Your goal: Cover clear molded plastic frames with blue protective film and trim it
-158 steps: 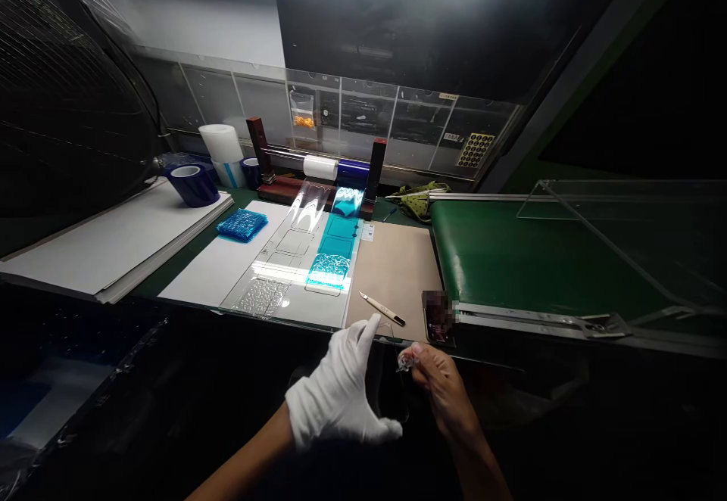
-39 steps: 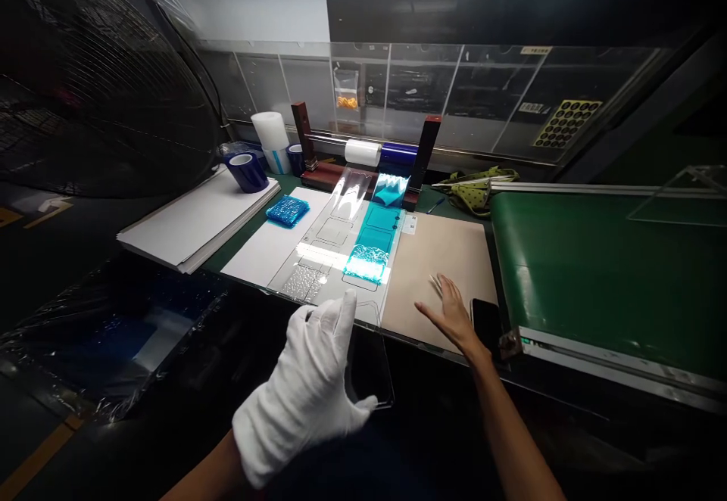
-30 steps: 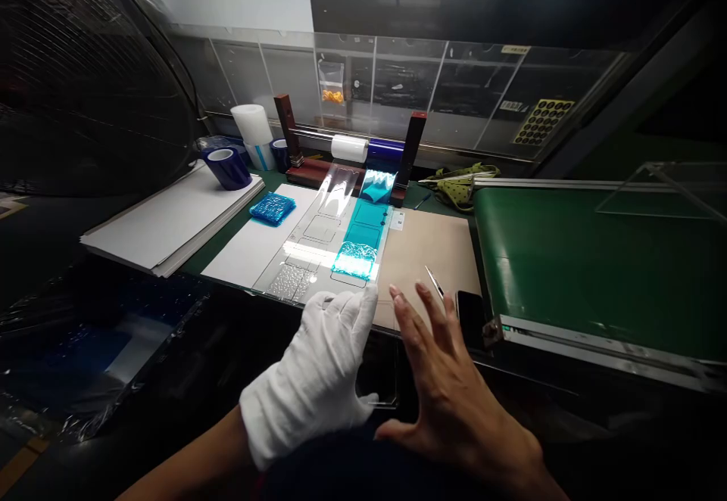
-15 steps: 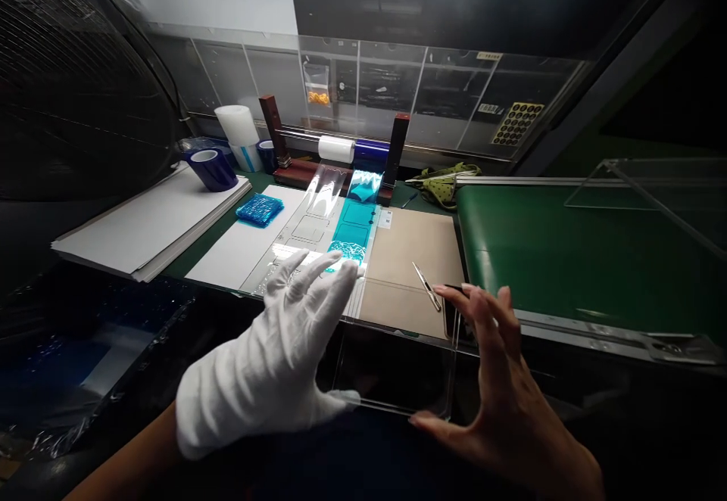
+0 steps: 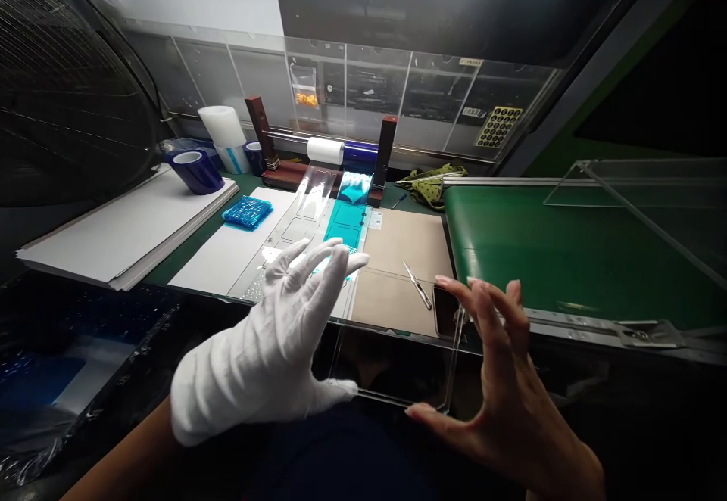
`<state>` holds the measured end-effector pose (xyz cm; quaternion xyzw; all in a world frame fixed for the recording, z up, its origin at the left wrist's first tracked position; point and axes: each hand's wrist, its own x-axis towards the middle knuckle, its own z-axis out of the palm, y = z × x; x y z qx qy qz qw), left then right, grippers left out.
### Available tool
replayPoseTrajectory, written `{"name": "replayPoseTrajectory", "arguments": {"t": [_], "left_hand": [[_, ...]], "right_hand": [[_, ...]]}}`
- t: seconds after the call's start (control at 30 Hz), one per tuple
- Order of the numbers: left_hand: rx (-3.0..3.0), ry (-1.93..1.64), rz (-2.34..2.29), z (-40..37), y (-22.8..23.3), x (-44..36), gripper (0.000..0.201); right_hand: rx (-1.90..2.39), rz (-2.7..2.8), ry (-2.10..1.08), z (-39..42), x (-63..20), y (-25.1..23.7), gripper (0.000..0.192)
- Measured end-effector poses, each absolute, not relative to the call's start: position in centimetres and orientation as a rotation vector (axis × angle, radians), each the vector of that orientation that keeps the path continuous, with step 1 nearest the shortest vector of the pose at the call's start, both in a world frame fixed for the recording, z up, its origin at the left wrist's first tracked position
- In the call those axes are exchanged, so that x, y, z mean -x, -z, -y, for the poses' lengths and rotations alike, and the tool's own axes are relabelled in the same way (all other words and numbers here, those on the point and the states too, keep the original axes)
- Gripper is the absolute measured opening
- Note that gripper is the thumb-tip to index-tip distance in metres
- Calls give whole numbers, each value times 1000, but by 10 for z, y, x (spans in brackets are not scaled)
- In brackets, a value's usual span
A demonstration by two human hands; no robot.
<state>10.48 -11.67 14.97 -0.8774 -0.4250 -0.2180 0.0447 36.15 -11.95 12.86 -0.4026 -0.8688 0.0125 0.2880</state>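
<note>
A clear rectangular plate (image 5: 397, 368) hangs level just in front of the bench edge, held between both hands. My left hand (image 5: 273, 350), in a white glove, has its thumb under the plate's left edge and its fingers spread above it. My right hand (image 5: 505, 380), bare, clasps the right edge, thumb at the near corner and fingers along the far side. Beyond the plate, metal tweezers (image 5: 417, 285) lie on a beige mat (image 5: 397, 244) beside a dark phone (image 5: 444, 310).
A clear jig with blue film (image 5: 346, 217) runs back to a film roll holder (image 5: 341, 154). Crumpled blue film (image 5: 246, 212), a blue tape roll (image 5: 196, 170), a white roll (image 5: 219, 126) and stacked white sheets (image 5: 125, 228) sit left. A green conveyor (image 5: 539, 251) lies right, a fan (image 5: 57, 92) far left.
My right hand left the beige mat and took the plate's right edge. The left hand's fingers spread, and the plate now sits wide and level between both hands.
</note>
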Motion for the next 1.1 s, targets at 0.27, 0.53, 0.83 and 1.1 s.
{"name": "replayPoseTrajectory", "arguments": {"t": [0.27, 0.53, 0.83, 1.1], "left_hand": [[2704, 603, 1354, 118, -143, -84, 113], [2779, 572, 1679, 117, -120, -38, 122], [2466, 428, 2555, 115, -43, 24, 133], [1684, 881, 3007, 121, 85, 48, 124]], "right_hand": [[1000, 2420, -98, 104, -340, -124, 113], [970, 2602, -285, 79, -292, -101, 119], [812, 2609, -680, 23, -218, -10, 120], [1119, 2439, -350, -59, -127, 88, 107]]}}
